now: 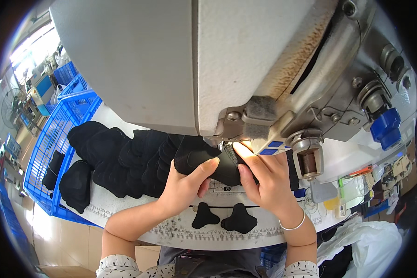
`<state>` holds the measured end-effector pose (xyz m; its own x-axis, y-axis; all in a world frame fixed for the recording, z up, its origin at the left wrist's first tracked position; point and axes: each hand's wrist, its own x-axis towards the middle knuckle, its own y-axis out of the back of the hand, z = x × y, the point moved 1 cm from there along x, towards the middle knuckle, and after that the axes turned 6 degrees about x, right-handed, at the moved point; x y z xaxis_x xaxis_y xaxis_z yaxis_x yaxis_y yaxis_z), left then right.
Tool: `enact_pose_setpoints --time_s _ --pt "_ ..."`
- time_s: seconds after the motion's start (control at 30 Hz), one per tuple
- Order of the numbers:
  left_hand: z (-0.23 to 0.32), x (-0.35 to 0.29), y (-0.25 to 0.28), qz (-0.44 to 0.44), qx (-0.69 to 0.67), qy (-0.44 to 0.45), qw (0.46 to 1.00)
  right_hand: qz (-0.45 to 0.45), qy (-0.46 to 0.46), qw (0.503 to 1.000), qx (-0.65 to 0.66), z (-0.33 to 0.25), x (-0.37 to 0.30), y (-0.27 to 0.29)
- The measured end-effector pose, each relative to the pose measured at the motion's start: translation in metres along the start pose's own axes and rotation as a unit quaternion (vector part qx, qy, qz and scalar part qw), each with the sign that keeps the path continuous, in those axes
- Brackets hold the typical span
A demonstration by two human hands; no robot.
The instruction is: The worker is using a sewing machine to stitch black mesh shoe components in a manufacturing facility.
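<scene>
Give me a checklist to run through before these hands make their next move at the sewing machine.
1. Left hand on the black piece: ok, thumb lying on top of it.
2. Right hand clear of the sewing machine: not ok, the index fingertip is right by the stitching area.
3. Needle up or down: cannot tell, too small and crowded.
4. Two small black pieces apart from the hands: ok, lying near the table's front edge.
5. Pile of black pieces apart from the held one: cannot tell, they seem to meet.
</scene>
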<state>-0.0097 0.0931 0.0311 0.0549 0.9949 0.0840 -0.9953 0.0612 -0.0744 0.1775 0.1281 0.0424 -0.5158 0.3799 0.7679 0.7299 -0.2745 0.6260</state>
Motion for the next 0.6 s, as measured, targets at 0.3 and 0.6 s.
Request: enact_pose_setpoints --time_s 0.3,0.6 --pt "-0.001 0.000 0.000 0.007 -0.016 0.015 1.000 -0.012 -0.034 0.999 0.006 0.000 -0.003 -0.002" --pt "0.005 0.006 0.027 0.100 0.018 -0.068 0.992 -0.022 -0.043 0.999 0.002 -0.011 0.007 0.003"
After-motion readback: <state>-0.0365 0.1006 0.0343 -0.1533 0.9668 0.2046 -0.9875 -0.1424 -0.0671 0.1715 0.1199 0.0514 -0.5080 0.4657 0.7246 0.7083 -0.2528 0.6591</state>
